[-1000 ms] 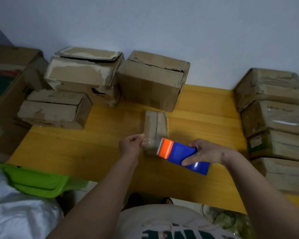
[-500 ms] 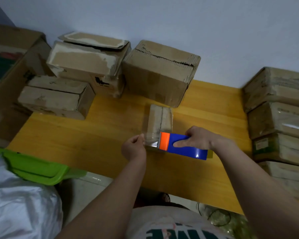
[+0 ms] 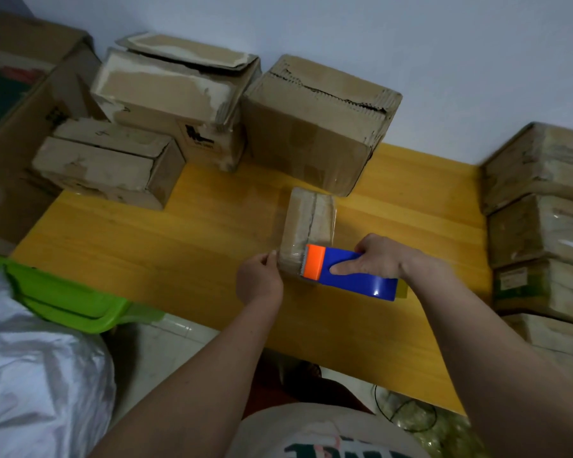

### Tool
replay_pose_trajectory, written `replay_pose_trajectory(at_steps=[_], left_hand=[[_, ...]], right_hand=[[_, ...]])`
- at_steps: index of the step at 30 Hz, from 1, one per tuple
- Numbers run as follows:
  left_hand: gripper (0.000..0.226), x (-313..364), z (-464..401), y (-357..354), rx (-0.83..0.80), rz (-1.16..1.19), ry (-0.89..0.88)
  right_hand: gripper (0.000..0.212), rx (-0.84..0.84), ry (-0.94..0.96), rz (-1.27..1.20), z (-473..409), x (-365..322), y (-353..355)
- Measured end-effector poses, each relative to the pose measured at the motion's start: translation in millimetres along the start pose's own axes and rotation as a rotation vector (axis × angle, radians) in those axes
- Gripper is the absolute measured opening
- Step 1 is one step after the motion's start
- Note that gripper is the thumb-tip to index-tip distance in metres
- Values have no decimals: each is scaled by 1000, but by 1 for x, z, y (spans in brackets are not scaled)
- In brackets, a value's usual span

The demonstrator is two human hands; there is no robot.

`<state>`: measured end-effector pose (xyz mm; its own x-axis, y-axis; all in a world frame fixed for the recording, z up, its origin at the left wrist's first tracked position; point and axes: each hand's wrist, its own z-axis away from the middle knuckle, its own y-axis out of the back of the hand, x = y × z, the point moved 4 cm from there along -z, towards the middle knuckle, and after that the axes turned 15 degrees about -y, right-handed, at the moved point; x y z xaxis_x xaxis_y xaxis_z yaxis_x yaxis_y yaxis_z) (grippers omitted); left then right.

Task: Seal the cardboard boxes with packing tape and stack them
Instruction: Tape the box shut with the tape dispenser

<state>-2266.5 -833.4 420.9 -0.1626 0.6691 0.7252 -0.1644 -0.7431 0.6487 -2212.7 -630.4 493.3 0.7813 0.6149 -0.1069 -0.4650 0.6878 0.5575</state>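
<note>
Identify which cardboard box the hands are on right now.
The small box mid-table: left hand pinches its near corner, right hand holds the blue tape dispenser against it. Others sit untouched.

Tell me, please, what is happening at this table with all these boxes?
A person is taping a small cardboard box on the yellow wooden table. The right hand grips a blue and orange tape dispenser at the box's near end, while the left hand pinches that end's left edge. Worn boxes wait at the back; a stack of taped boxes stands at right.
</note>
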Motion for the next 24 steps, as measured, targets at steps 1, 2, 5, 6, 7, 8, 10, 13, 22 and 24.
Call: replay_pose_trajectory(at_steps=[1, 2, 5, 6, 7, 8, 10, 13, 22, 24], left_hand=[[43, -4, 0, -3, -49, -89, 35], [49, -9, 1, -5, -106, -184, 85], [54, -13, 12, -3, -113, -290, 44], [61, -9, 17, -2, -82, -285, -84], [71, -1, 23, -3, -90, -310, -269], [80, 7, 29, -6, -155, -375, -473], [86, 14, 37, -16, -340, -529, -808], [81, 8, 34, -17, -483, -775, -890], [78, 12, 35, -10, -497, -912, -865], [77, 15, 38, -13, -468, -888, -864]], right_hand=[[60, -3, 4, -5, -1, 1, 0], [60, -7, 6, -10, -3, 4, 1], [55, -26, 27, -25, -6, 10, 0], [55, -32, 38, -32, -7, 12, 0], [54, -38, 47, -37, -7, 13, -1], [53, -46, 54, -40, -7, 13, -2], [50, -61, 69, -44, -7, 14, -3], [45, -75, 98, -80, -6, 14, -7], [47, -44, 55, -59, -6, 63, 12], [46, -50, 52, -86, -7, 71, 12]])
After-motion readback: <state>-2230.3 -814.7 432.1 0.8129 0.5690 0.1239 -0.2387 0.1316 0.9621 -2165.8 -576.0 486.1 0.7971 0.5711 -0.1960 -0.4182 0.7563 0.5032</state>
